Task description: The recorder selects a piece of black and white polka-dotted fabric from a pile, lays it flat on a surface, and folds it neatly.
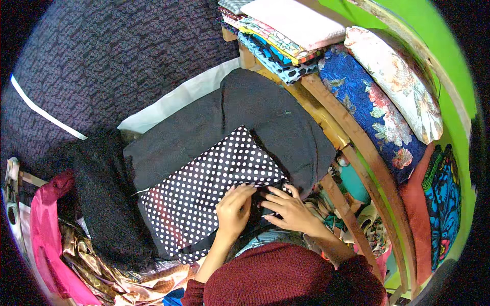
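A black fabric with white polka dots (pixel 204 186) lies spread over dark cloth in front of me. At its near right edge, my left hand (pixel 234 211) is closed with bent fingers on the border. Just to the right, my right hand (pixel 288 208) bends its fingers over the dark edge of the same fabric. Its fingertips partly hide what they grip. A plain black cloth (pixel 270 109) covers the surface beneath and beyond the dotted piece.
Wooden slats (pixel 372 166) curve along the right, bearing folded floral fabrics (pixel 365 109) and stacked cloths (pixel 286 33). Black fuzzy fabric (pixel 107 204), pink satin (pixel 48 239) and shiny brown cloth (pixel 117 273) hang at the left. A dark patterned cloth (pixel 132 56) fills the far left.
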Demonstrator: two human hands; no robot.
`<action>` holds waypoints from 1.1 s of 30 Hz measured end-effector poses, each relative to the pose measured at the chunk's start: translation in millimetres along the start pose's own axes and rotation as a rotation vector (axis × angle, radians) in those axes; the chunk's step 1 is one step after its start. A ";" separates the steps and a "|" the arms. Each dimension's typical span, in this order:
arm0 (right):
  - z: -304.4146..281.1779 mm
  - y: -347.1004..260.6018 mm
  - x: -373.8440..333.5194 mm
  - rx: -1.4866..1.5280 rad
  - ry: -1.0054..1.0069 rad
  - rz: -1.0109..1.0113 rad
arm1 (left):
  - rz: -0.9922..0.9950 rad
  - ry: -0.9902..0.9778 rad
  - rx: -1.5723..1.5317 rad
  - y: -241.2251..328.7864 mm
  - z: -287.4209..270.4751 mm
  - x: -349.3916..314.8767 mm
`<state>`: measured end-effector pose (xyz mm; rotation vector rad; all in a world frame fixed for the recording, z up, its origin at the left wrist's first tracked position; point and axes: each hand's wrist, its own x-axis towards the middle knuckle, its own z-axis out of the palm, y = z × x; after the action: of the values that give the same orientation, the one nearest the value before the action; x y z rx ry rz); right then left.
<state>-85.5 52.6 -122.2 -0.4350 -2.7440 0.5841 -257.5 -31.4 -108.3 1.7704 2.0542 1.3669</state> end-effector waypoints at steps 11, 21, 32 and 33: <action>-8.4 8.1 13.2 0.074 -0.107 0.105 | 0.199 -0.257 0.005 -20.0 3.2 -24.2; -35.5 23.5 20.5 0.023 0.239 0.115 | 0.142 -0.415 0.193 7.9 -0.4 -25.9; -15.8 41.5 27.5 0.219 0.324 0.462 | 0.187 -0.414 0.219 4.5 -1.0 -25.5; -15.2 44.1 30.9 0.237 0.297 0.498 | 0.187 -0.414 0.218 2.5 -0.4 -26.0</action>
<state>-98.2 107.0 -121.0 -1.0625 -2.2488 0.8699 -247.7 -53.5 -118.2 2.1594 1.9032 0.7396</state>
